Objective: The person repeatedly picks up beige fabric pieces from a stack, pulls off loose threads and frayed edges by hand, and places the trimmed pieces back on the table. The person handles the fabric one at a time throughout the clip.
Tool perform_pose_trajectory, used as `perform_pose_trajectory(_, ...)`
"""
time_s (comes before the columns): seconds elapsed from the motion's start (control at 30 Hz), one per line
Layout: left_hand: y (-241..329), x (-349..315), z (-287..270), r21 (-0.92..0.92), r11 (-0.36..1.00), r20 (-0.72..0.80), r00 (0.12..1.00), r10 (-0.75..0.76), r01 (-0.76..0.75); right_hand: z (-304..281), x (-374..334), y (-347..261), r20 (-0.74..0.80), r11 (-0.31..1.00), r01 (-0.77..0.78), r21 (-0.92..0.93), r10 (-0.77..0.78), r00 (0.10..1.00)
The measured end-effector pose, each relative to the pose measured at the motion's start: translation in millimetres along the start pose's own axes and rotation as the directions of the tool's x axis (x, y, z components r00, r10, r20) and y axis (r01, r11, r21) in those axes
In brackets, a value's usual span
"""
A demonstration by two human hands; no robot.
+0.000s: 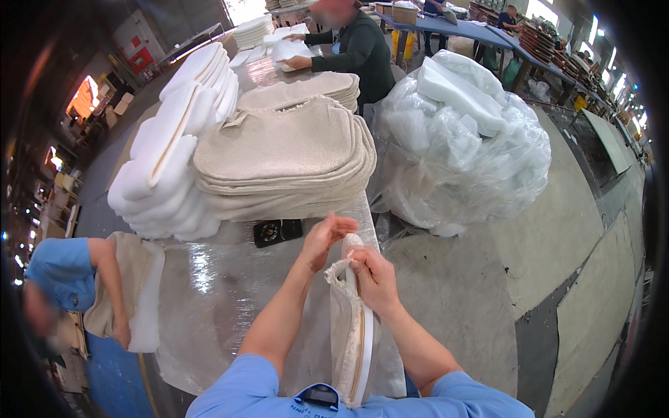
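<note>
A beige fabric cushion cover (pixel 341 320) stands on edge close against my body, its frayed rim gaping along a white pad inside it. My right hand (pixel 375 277) is closed on the far end of the cover, thumb toward the rim. Just left of that end, my left hand (pixel 327 240) is raised with its fingers stretched out, holding nothing. Beyond my hands lies a thick stack of beige fabric covers (pixel 279 150) with rounded corners. White padded pieces (pixel 157 153) are piled along its left side.
A plastic-wrapped table (pixel 209 299) carries the stacks and a small black object (pixel 277 233). Right of it sits a big clear plastic bag (pixel 474 167) of white padding. A co-worker (pixel 362 52) handles white pads at the far end; another co-worker (pixel 70 272) holds a cover at left.
</note>
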State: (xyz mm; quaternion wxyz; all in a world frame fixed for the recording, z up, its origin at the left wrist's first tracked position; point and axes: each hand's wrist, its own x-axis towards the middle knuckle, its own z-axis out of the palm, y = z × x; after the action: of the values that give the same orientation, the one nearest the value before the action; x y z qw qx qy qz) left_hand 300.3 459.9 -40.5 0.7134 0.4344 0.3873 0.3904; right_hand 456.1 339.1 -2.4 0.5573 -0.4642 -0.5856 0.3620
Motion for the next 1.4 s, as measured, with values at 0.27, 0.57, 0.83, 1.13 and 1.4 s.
perform_pose_trajectory(0.27, 13, 22, 29, 0.227, 0.966, 0.551, 0.834, -0.019, -0.127, 2, -5, 22, -0.068, 0.995, 0.085, 0.051, -0.081, 0.994)
perform_pose_trajectory(0.57, 26, -12, 40, 0.455, 0.88, 0.296, 0.955, -0.008, -0.134, -7, -17, 15, 0.008, 0.989, 0.024, 0.143, -0.026, 1.0)
perform_pose_trajectory(0.83, -34, 5, 11, -0.043, 0.992, 0.126, 0.986, -0.109, 0.116, -2, -5, 6, -0.021, 0.99, 0.083, 0.117, -0.081, 0.996)
perform_pose_trajectory(1.13, -92, 15, 19, -0.291, 0.898, 0.205, 0.938, -0.279, 0.331, -13, -22, 4, -0.055, 0.982, 0.104, 0.155, -0.097, 0.994)
perform_pose_trajectory(1.4, -17, 2, 50, 0.159, 0.963, 0.253, 0.952, 0.174, -0.218, -16, -25, 28, -0.12, 0.974, 0.105, 0.201, -0.082, 0.989)
